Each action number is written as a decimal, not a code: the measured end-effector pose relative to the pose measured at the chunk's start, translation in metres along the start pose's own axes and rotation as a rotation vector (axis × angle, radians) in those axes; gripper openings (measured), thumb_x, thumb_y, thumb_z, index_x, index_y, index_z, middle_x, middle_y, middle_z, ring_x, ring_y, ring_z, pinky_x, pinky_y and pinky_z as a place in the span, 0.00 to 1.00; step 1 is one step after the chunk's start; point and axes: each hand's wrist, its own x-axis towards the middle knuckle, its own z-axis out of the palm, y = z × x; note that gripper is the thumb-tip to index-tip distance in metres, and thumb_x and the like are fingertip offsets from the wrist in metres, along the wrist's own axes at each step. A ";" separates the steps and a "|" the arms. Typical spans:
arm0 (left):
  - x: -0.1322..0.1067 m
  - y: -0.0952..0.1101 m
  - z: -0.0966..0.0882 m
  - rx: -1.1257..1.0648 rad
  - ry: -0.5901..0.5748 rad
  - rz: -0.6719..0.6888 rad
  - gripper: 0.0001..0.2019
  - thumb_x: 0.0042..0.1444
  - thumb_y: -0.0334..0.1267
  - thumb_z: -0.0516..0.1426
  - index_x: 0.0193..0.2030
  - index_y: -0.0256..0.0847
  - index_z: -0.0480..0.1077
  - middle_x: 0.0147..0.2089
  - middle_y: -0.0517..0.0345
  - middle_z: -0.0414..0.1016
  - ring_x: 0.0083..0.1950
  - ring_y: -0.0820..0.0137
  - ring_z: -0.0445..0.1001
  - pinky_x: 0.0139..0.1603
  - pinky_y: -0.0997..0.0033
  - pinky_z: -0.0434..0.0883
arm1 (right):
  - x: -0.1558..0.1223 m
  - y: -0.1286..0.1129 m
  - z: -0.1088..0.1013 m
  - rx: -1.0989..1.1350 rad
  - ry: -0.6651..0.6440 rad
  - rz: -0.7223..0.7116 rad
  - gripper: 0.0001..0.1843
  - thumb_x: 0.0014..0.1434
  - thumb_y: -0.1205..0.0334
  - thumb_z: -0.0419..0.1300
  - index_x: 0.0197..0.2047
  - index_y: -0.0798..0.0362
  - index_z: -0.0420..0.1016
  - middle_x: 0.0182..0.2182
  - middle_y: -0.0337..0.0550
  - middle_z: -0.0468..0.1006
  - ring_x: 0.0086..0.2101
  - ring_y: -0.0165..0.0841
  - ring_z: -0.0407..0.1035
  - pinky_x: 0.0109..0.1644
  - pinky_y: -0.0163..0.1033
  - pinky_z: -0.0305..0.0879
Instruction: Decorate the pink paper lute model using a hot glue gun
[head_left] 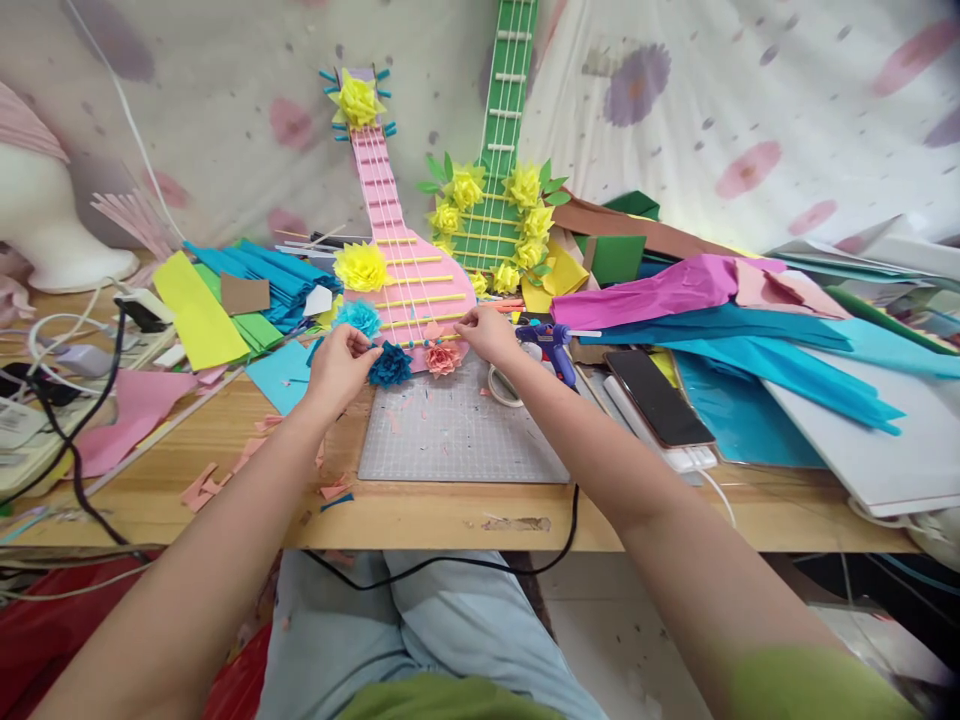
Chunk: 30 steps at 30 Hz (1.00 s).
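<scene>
A pink paper lute (420, 270) leans upright against the curtain, with yellow bars, white strings and a yellow flower (361, 266) on its body. Along its lower edge sit a light blue flower (358, 318), a dark blue paper flower (390, 364) and a salmon flower (443, 357). My left hand (337, 365) is closed, its thumb and finger at the left side of the dark blue flower. My right hand (489, 334) pinches at the lower right edge of the lute, above the salmon flower; its fingertips are partly hidden.
Behind stands a green lute (495, 215) with yellow flowers. To the right lie a blue glue gun (553, 347), a tape roll (505, 386), a phone (658, 397) and crepe paper (652, 290). A grey cutting mat (461, 430) lies in front. Cables (75, 440) and scraps (202, 487) are left.
</scene>
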 end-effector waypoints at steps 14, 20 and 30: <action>-0.002 -0.009 -0.006 -0.127 -0.101 -0.103 0.06 0.42 0.32 0.59 0.30 0.40 0.75 0.33 0.56 0.79 0.36 0.67 0.77 0.39 0.69 0.72 | 0.007 -0.002 0.005 -0.014 -0.059 0.039 0.09 0.53 0.57 0.61 0.31 0.54 0.74 0.33 0.44 0.78 0.35 0.34 0.71 0.39 0.36 0.62; -0.002 -0.009 -0.004 -0.166 -0.113 -0.069 0.09 0.51 0.35 0.54 0.36 0.39 0.74 0.34 0.56 0.79 0.32 0.69 0.77 0.33 0.71 0.71 | 0.011 0.005 0.004 0.106 -0.015 0.024 0.12 0.50 0.54 0.62 0.28 0.55 0.72 0.28 0.40 0.76 0.30 0.31 0.68 0.36 0.34 0.60; -0.010 0.005 -0.005 -0.010 -0.114 -0.067 0.10 0.50 0.45 0.58 0.28 0.40 0.68 0.25 0.60 0.73 0.21 0.72 0.69 0.28 0.71 0.65 | 0.000 0.009 0.001 0.405 -0.108 0.194 0.08 0.47 0.62 0.61 0.22 0.55 0.66 0.18 0.34 0.65 0.22 0.25 0.60 0.27 0.32 0.56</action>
